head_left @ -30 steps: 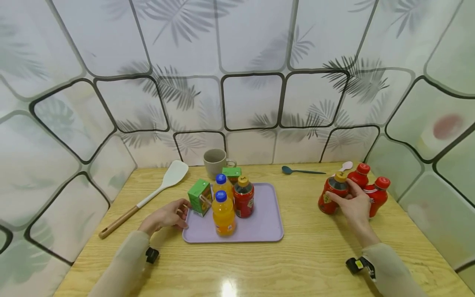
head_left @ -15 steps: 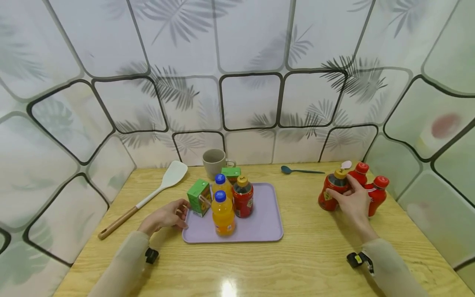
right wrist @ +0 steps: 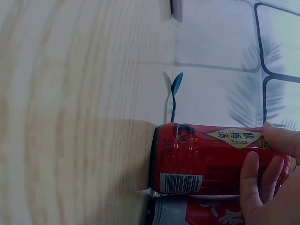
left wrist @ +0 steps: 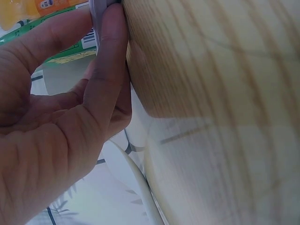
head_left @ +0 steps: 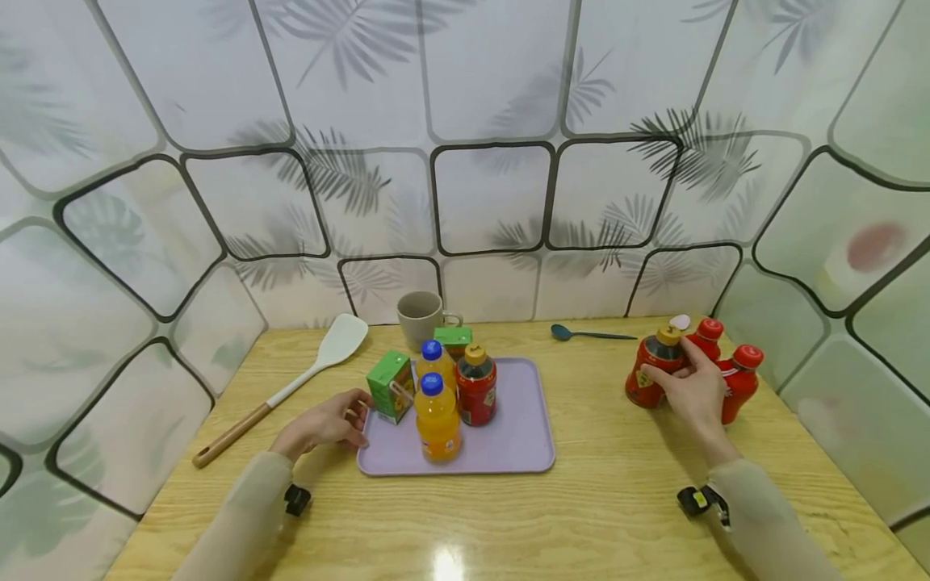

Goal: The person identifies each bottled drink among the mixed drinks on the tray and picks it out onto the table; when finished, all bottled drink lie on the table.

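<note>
In the head view my left hand is at the left edge of a lilac tray. The left wrist view shows its thumb and fingers pinching the tray's rim. On the tray stand a green juice carton, a second carton, two orange juice bottles with blue caps and a dark red drink bottle with a yellow cap. At the right, my right hand grips a matching drink bottle around its upper part. Whether its base touches the table is unclear.
Two red bottles with red caps stand just right of the gripped bottle. A grey mug stands behind the tray, a white spatula lies left of it. At the back lie a dark teal spoon and a pale pink utensil.
The yellow-capped bottle in my right hand has shifted slightly toward the back of the table. My left hand, the tray and the things on it stay put.
</note>
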Available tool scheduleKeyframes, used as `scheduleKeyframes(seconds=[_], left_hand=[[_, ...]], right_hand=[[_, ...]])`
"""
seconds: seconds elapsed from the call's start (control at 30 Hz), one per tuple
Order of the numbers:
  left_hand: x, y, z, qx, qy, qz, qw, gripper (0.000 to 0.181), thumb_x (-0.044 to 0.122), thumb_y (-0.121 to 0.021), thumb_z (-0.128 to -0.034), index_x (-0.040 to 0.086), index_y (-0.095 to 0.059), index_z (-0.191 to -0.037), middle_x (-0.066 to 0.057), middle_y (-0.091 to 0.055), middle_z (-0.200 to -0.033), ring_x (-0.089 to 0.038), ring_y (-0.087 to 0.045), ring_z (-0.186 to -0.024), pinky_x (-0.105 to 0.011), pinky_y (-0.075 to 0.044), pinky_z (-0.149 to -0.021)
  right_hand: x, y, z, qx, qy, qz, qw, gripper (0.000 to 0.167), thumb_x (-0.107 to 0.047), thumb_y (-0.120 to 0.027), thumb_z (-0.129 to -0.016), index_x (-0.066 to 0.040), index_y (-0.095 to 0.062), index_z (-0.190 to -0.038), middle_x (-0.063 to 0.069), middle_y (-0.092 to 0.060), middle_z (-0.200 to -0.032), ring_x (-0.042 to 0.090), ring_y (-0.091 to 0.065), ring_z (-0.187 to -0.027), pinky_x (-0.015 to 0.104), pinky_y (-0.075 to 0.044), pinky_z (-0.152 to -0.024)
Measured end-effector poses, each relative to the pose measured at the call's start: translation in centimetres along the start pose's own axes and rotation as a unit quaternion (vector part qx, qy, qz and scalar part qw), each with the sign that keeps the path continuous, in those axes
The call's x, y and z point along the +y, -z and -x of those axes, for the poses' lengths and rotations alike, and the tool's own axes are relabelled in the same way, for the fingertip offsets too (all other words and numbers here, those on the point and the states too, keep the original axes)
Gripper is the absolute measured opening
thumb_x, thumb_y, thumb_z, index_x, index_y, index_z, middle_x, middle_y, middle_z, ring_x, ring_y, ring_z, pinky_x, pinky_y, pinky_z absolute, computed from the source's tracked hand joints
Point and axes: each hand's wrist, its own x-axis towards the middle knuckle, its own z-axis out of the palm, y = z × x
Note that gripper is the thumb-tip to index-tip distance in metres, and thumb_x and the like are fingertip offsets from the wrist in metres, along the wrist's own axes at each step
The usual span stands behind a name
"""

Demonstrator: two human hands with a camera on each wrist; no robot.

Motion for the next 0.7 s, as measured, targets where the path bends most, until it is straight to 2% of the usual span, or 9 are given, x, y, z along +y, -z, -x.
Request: scheduleKeyframes(seconds=[0.23, 0.4, 0.7], left_hand=[[-0.01, -0.04, 0.08, -0.006, -0.004, 0.003, 1.0000, 0.060, -0.010, -0.074, -0.0734, -0.003, -0.046, -0.125, -0.013, -0.048, -0.103, -0.022, -0.050, -0.093, -0.029, -0.055, -0.068], [0.05, -0.05, 0.16, -0.011, -0.013, 0.007, 0.9998, 0.061, -0.010, -0.074, -0.0730, -0.004, -0.044, -0.125, -0.014, -0.048, -0.104, -0.022, -0.050, -0.093, -0.030, -0.056, -0.068], [0.15, 0.05, 0.15, -0.013, -0.006, 0.016, 0.9998, 0.059, -0.011, -0.073, -0.0737, -0.004, -0.044, -0.125, -0.013, -0.046, -0.102, -0.021, -0.049, -0.091, -0.031, -0.058, -0.069]], right_hand=[[0.07, 0.04, -0.26, -0.007, 0.002, 0.006, 1.0000, 0.077, -0.032, -0.076, -0.085, -0.016, -0.040, -0.150, 0.013, -0.060, -0.128, 0.007, -0.048, -0.074, 0.012, -0.041, -0.058], [-0.15, 0.05, -0.41, -0.005, 0.002, 0.000, 1.0000, 0.077, -0.030, -0.078, -0.083, -0.015, -0.041, -0.149, 0.013, -0.061, -0.127, 0.002, -0.047, -0.070, 0.011, -0.041, -0.057], [-0.17, 0.11, -0.50, -0.002, 0.006, -0.019, 0.9998, 0.076, -0.028, -0.079, -0.083, -0.015, -0.044, -0.148, 0.014, -0.062, -0.125, -0.004, -0.047, -0.068, 0.009, -0.042, -0.057]])
